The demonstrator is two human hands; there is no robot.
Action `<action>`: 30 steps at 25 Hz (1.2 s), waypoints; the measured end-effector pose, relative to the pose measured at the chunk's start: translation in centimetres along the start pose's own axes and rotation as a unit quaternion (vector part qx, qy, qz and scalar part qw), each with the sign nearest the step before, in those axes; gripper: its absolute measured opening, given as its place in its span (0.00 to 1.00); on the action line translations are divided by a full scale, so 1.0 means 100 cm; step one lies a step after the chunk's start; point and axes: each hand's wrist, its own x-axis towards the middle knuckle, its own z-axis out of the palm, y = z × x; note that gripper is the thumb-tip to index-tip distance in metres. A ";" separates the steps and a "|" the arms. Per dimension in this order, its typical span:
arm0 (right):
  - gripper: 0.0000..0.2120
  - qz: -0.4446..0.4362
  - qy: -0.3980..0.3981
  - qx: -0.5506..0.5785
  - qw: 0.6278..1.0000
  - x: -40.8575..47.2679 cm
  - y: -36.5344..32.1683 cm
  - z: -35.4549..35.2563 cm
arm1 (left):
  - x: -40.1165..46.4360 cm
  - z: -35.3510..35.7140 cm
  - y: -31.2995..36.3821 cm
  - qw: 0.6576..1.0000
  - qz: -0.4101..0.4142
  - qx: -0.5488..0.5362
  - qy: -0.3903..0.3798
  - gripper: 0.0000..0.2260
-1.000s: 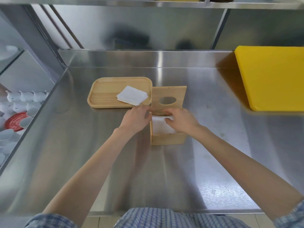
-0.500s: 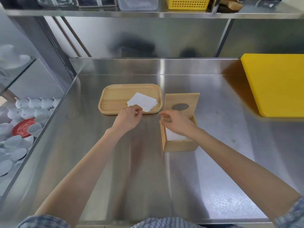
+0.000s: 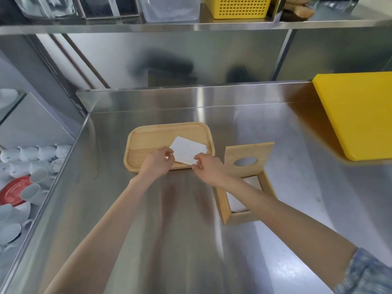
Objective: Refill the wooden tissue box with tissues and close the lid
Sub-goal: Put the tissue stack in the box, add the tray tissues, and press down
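A stack of white tissues [image 3: 187, 150] lies at the right end of a wooden tray [image 3: 148, 139]. My left hand [image 3: 158, 164] pinches the stack's near left corner. At the near right edge, my right hand [image 3: 209, 169] has its thumb and fingers closed on the stack. The wooden tissue box [image 3: 225, 209] stands open to the right of the tray, with white tissues [image 3: 235, 200] inside, partly hidden by my right forearm. Its lid [image 3: 248, 152], with an oval hole, is folded back flat behind the box.
A yellow cutting board [image 3: 358, 113] lies at the far right of the steel counter [image 3: 169, 240]. To the left, below counter level, sit white cups [image 3: 31, 158] and a red plate [image 3: 11, 190]. An overhead shelf carries a yellow basket [image 3: 239, 7] and clear containers.
My right hand left the box and moved left to the tissue stack on the tray. My left hand has closed on the stack's corner. The view tilted upward.
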 end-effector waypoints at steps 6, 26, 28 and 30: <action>0.19 0.083 0.005 -0.026 0.996 0.045 -0.010 0.008 | 0.050 0.008 -0.006 0.998 -0.032 0.044 -0.032 0.19; 0.37 0.171 0.061 0.092 0.979 0.090 -0.002 0.033 | 0.088 0.042 -0.021 0.986 -0.150 -0.059 -0.053 0.25; 0.39 0.168 0.071 0.152 0.972 0.089 -0.004 0.032 | 0.087 0.041 -0.022 0.981 -0.158 -0.108 -0.035 0.22; 0.40 0.163 0.076 0.204 0.962 0.087 -0.008 0.031 | 0.085 0.037 -0.022 0.967 -0.169 -0.189 -0.013 0.18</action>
